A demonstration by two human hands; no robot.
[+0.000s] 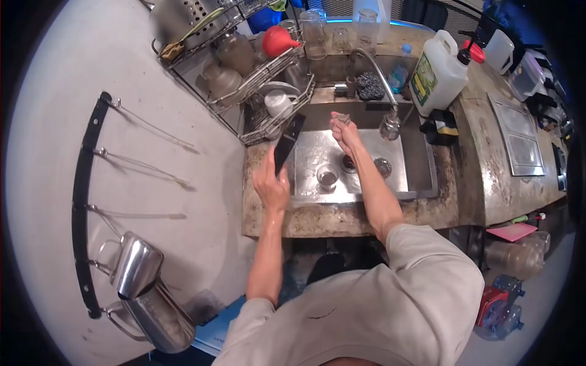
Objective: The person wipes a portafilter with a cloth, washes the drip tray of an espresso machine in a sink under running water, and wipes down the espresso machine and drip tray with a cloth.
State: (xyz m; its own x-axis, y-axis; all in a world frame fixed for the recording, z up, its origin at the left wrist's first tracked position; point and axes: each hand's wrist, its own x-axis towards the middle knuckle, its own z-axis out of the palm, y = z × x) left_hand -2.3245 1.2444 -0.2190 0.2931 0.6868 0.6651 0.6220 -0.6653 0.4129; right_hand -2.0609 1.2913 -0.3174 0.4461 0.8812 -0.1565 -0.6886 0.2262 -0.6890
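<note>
Steel pitchers (149,293) hung from a black rail (85,201) on the wall, well left of the left hand (270,183); thin-handled tools (146,165) hung higher on the same rail. Wire rack (262,79) stood just beyond the left hand, loaded: red bulb (279,41) on an upper level, white cup (279,104) lower down. From where I stood, left hand had a flat black piece (289,143) pinched between thumb and fingers, tilted, top end leaning right, over the sink's left edge. Couldn't tell what the piece was. Next over, below and left of the right hand (345,135), a clear glass (327,177) sat on the floor of the steel sink (366,146). Right hand was over the basin, closed on a crumpled greyish pad (342,119), apart from the left. Second glass (383,167) sat below and right of that hand. Faucet (390,125) came down right of it, and further right a white jug (441,70) with a green label stood on the counter (473,140), black holder (439,127) just beside it.
</note>
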